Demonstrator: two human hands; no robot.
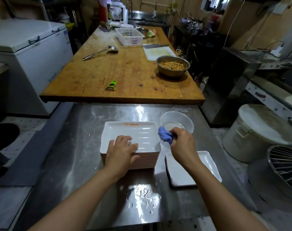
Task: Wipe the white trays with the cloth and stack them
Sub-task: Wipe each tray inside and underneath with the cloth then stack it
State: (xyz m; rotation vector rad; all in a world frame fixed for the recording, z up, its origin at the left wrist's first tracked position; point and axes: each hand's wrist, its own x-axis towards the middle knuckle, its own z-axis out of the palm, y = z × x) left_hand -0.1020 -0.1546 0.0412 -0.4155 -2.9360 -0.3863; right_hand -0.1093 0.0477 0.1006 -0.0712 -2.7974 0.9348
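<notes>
The left hand [121,151] lies flat with fingers spread on the near-left corner of the top tray [130,135], pinning the tall stack of white trays [142,160] at the centre of the frame, while the right hand [181,142] is bunched round a blue cloth [165,136] just off the tray's right rim, in front of a clear bowl of water [176,121]. To do this wipe well, I'd say the cloth wants to be squeezed out first, then drawn across the ribbed floor of the tray in long strokes toward the far edge, with the flat hand kept down so the stack does not slide on the wet steel counter [75,147]. The top tray sits between the two hands, under the left and touching-close to the right. Lower right of it, under the right forearm, a smaller pile of trays [206,162] lies apart, likely the ones already done.
</notes>
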